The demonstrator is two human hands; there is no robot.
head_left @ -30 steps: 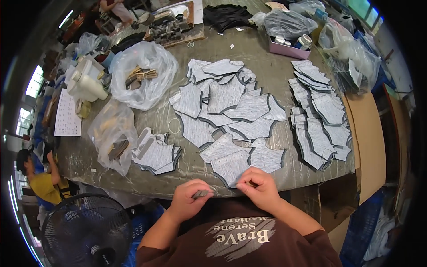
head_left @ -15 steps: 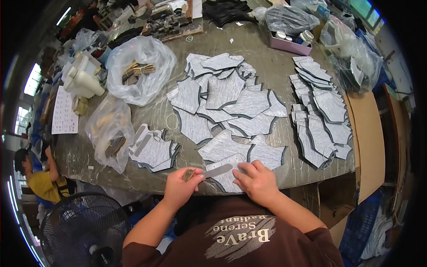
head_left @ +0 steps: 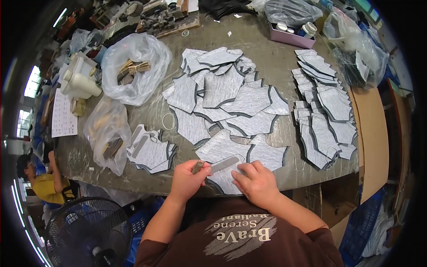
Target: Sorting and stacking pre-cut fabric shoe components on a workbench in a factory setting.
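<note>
At the table's near edge, a light grey streaked cut-out piece [head_left: 225, 181] lies in front of me. A narrow dark grey strip [head_left: 224, 164] rests along its upper part, slanting up to the right. My left hand [head_left: 189, 179] is closed round a small bundle of strips [head_left: 199, 167], its fingertips at the strip's left end. My right hand [head_left: 257, 181] has its fingers bent, thumb and forefinger gripping the cut-out piece's right side near the strip's other end. Beyond both hands is a loose heap of similar grey pieces [head_left: 247, 100] with dark edges.
Overlapping grey pieces [head_left: 331, 104] line the right side. A smaller stack [head_left: 153, 153] lies left, near plastic bags [head_left: 153, 49] with bundled strips. A pink box [head_left: 291, 40] holds jars at the back. A fan [head_left: 89, 231] stands lower left; another person [head_left: 46, 187] is beyond it.
My left hand has shifted slightly right and away from me, and the dark strip has moved right along the piece. The right hand stays nearly in place. The whole view has shifted slightly.
</note>
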